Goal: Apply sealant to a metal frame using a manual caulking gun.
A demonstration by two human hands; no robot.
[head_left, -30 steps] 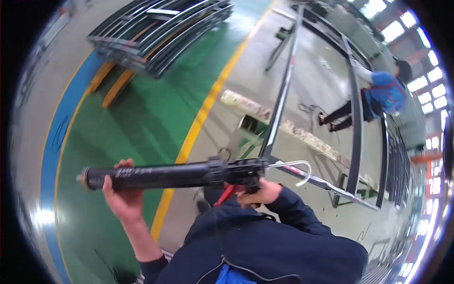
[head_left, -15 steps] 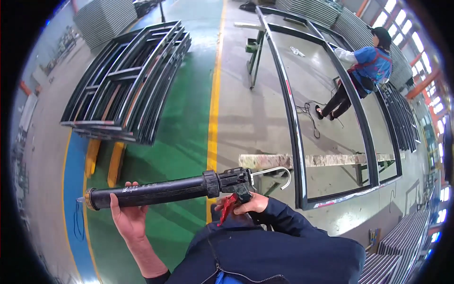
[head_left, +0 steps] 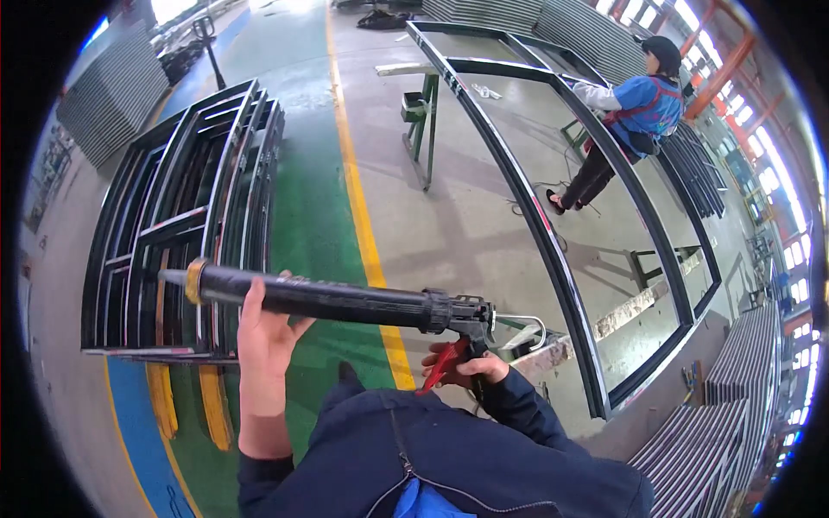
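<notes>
A black caulking gun [head_left: 354,302] with a long barrel lies across in front of me, its brass-coloured front ring and pale nozzle pointing left. My left hand [head_left: 266,332] supports the barrel from below near that front end, thumb up along its near side. At the rear, my right hand [head_left: 471,367] is closed round the grip by the red trigger [head_left: 443,366]. A bent metal rod [head_left: 528,323] sticks out behind the gun. Just beyond the rod, a large dark window frame [head_left: 553,224] rests on supports.
Stacked dark frames [head_left: 177,220] stand at the left on yellow skids [head_left: 216,406]. A person [head_left: 643,112] in a blue shirt works at the large frame's far right side. A green trestle [head_left: 423,129] holds up its far end. Metal profiles [head_left: 691,440] are piled at the lower right.
My view has turned, so the frames sit differently in it. The gun's nozzle end has risen, and both hands still hold the gun.
</notes>
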